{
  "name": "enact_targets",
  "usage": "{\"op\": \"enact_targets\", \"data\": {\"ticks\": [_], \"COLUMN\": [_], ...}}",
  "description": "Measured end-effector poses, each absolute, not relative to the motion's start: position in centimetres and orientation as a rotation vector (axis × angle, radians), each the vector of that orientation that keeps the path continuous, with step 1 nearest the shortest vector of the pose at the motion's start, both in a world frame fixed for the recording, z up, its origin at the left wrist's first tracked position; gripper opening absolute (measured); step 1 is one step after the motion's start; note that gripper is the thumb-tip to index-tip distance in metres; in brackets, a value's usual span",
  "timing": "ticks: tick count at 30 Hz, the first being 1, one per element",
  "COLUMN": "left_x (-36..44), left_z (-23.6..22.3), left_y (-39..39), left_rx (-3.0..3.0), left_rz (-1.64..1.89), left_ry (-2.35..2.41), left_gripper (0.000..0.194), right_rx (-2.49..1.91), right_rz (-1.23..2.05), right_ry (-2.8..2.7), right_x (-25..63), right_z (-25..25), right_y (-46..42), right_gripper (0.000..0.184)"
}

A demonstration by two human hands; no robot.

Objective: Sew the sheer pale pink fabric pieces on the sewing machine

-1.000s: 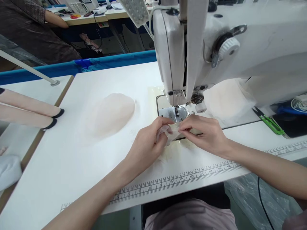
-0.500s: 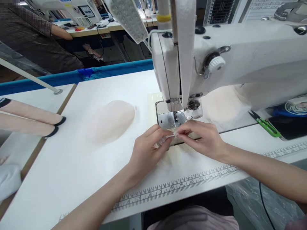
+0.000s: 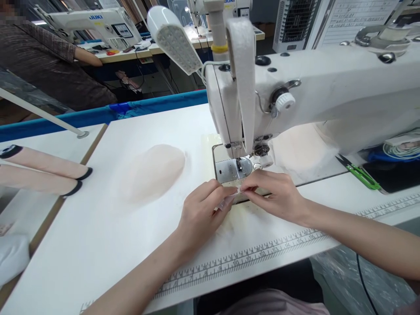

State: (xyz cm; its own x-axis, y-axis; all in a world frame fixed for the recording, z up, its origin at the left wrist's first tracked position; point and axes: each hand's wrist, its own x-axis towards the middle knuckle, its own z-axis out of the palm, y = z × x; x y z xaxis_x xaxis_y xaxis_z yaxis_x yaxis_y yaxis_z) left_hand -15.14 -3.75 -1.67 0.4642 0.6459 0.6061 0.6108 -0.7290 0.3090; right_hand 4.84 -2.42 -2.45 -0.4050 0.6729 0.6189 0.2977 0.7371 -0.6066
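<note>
A small piece of thin, whitish see-through fabric (image 3: 226, 202) is pinched between both hands, just in front of the sewing machine's needle plate (image 3: 226, 170). My left hand (image 3: 205, 208) is closed on its left part, thumb and index finger together. From the right, my right hand (image 3: 275, 192) pinches the other end with its fingertips. The two sets of fingertips nearly meet. Above and behind them stands the white sewing machine (image 3: 305, 83), its presser foot (image 3: 239, 164) over the plate. The fabric's exact shape is mostly hidden by the fingers.
A sheer beige fabric piece (image 3: 154, 173) lies left on the white table (image 3: 98, 236). Green thread snips (image 3: 361, 175) and a dark flat object (image 3: 398, 175) lie right. Two beige rolls with black ends (image 3: 46, 164) stick in from the left. Another person (image 3: 49, 65) is beyond the blue edge cloth.
The view has tilted up slightly, so the machine and background sit lower. Both hands keep their pinch on the fabric, with only small finger shifts.
</note>
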Motion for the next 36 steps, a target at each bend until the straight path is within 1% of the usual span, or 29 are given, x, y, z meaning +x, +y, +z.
{"op": "enact_targets", "data": {"ticks": [5, 10, 25, 32, 36], "left_x": [-15.18, -15.14, -15.1, -14.99, -14.85], "left_z": [-1.79, -1.8, -1.78, -1.74, -1.57], "left_y": [-3.62, -3.56, -3.72, -3.7, -3.76], "left_rx": [2.691, 2.692, 2.674, 2.681, 2.707], "left_rz": [1.157, 1.169, 1.134, 1.181, 1.216], "left_ry": [1.077, 1.053, 1.084, 1.038, 1.06], "left_gripper": [0.016, 0.014, 0.012, 0.01, 0.007], "right_rx": [-0.742, -0.711, -0.68, -0.677, -0.641], "right_rz": [0.562, 0.512, 0.46, 0.412, 0.339], "right_ry": [-1.983, -2.01, -2.056, -2.092, -2.099], "right_x": [4.81, 4.81, 4.79, 4.88, 4.92], "right_z": [-2.56, -2.63, -2.45, -2.52, -2.4], "right_y": [-2.44, -2.33, -2.41, -2.34, -2.4], "right_gripper": [0.01, 0.008, 0.013, 0.006, 0.008]}}
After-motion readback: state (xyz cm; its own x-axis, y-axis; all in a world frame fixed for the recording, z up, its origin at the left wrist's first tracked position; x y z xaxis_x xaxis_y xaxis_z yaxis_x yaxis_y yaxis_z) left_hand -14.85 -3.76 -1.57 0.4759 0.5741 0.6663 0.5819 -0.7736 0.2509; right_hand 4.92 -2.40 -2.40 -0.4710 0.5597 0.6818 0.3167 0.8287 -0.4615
